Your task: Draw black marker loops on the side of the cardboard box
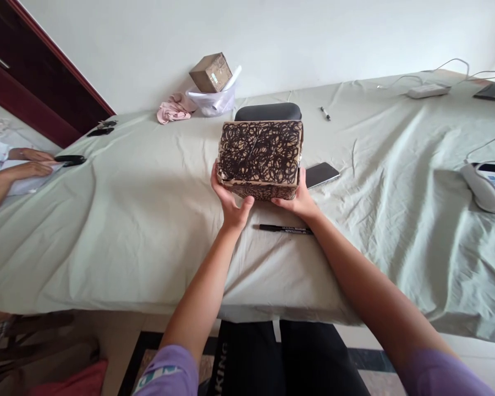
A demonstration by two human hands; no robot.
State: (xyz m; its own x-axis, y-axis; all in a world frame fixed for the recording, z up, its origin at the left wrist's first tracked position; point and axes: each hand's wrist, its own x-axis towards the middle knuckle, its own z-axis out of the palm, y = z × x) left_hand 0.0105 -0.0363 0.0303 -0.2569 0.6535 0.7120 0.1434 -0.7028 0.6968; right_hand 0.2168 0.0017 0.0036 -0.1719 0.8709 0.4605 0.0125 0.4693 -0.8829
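Observation:
A cardboard box (260, 157) covered in black scribbles is lifted just above the table, in the middle. My left hand (230, 203) grips its lower left corner, thumb under the near edge. My right hand (299, 199) holds the lower right corner. A black marker pen (284, 229) lies on the cloth just below my hands. A dark phone (320, 174) lies to the right of the box, partly behind my right hand.
The table wears a pale green cloth (127, 220). Behind the box: a black chair back (268, 111), a plastic tub (212, 102) with a small box, pink cloth, another pen (325, 113). Another person's arms (12, 170) rest at left. Devices and cables lie at right.

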